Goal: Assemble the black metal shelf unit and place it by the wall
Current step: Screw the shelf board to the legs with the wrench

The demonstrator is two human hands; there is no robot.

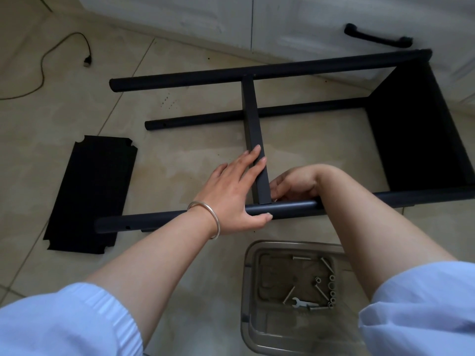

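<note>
Sleeves of pale blue cloth frame the bottom corners, and between the two forearms, nearest the viewer, sits a clear plastic container (248,299) holding long bolts (288,295), a row of nuts (332,291) and a small wrench (303,303).

Just beyond it, the near tube (154,219) of the black shelf frame runs across under both wrists. The left hand (235,192), with a silver bangle (208,217) on its wrist, lies flat and spread: its thumb presses against the near tube while its straight fingers rest along the flat crossbar (253,129), which meets the tube between the hands. The right hand (293,185) is bent down at the wrist on the other side of that joint, fingers curled close to the crossbar's end; whether they pinch anything there cannot be told.

Left of the left hand, a loose black shelf panel (90,194) with notched corners lies flat on the tiled floor. To the right of the right hand, a fitted shelf panel (421,134) closes the frame's end.

Past the fingertips run the middle tube (205,119) and the far tube (195,77), joined by the crossbar. Farther still are a cable with a USB plug (87,60) on the left and white cabinet doors with a black handle (377,38) on the right.
</note>
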